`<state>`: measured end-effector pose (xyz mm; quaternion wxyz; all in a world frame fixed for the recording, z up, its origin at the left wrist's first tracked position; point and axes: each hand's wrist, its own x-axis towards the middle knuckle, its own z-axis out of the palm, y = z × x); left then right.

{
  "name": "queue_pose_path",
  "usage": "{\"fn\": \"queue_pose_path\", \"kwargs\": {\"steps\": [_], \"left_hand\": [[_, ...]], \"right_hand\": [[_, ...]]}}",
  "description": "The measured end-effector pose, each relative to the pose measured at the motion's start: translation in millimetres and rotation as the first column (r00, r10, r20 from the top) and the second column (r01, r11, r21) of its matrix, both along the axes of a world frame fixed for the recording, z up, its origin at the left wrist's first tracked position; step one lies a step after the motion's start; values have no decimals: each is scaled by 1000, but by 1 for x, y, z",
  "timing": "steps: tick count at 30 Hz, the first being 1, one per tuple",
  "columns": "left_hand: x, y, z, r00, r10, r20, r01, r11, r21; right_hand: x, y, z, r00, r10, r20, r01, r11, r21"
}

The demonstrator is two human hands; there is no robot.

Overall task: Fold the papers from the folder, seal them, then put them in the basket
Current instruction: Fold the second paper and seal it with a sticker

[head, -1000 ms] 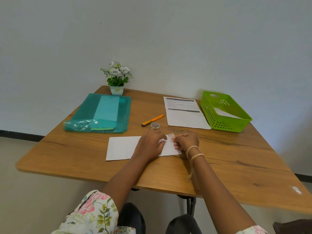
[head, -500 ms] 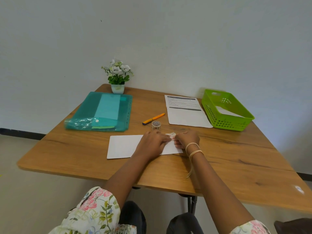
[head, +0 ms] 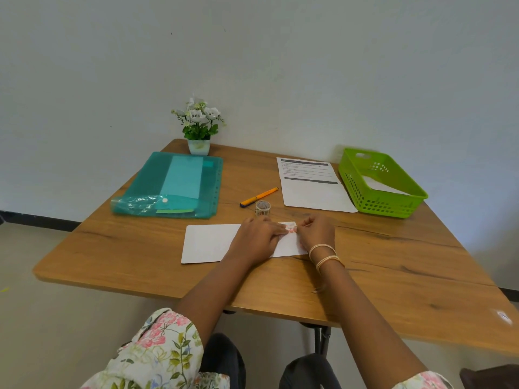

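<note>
A folded white paper (head: 210,242) lies flat near the table's front edge. A short strip of patterned tape (head: 292,227) sits on its far right edge. My left hand (head: 257,240) lies on the paper, its straight fingers pressing down beside the strip. My right hand (head: 318,231) has its fingers curled and pinches the strip's right end. A small tape roll (head: 263,207) stands just beyond my hands. At the far right is the green basket (head: 351,178), with a white folded paper (head: 379,186) inside. The teal folder (head: 168,186) rests at the far left.
A printed sheet (head: 314,189) lies left of the basket, and an orange pen (head: 258,197) lies beside the tape roll. A small potted plant (head: 199,124) stands at the back against the wall. The wooden table (head: 407,270) stretches bare to my right.
My left fingers have slid a little right onto the tape strip. My right hand stays at the strip's end. The paper has not moved.
</note>
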<state>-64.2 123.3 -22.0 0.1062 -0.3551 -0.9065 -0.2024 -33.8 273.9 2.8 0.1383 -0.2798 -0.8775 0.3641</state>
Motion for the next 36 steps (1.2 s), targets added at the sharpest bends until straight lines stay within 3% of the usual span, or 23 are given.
{"fn": "queue_pose_path", "kwargs": {"steps": [4,9,16,20,22,26,30,36], "left_hand": [[1,1,0,1000,6,-3,-7,1000,-13],[1,1,2,1000,10,7,-9,998,-56],[-1,2,1,999,40,20,-38,993,-112],[-1,2,0,998,53,23,-50,992,-114],[-1,2,-1,998,58,25,-55,992,-111],[0,1,0,998,56,23,-53,993,-105],[2,3,3,998,61,35,-57,993,-105],[11,-1,13,994,75,81,-75,997,-2]], "right_hand": [[12,0,-7,987,161,-19,-151,954,258],[16,7,-7,959,206,192,-267,880,392],[9,17,-5,906,287,310,-391,847,359],[18,12,-4,983,175,61,-184,954,238],[22,5,-8,993,117,12,-117,962,248],[17,8,-5,967,209,145,-240,937,252],[7,16,0,877,334,345,-421,881,218],[28,24,-9,837,380,394,-465,873,145]]}}
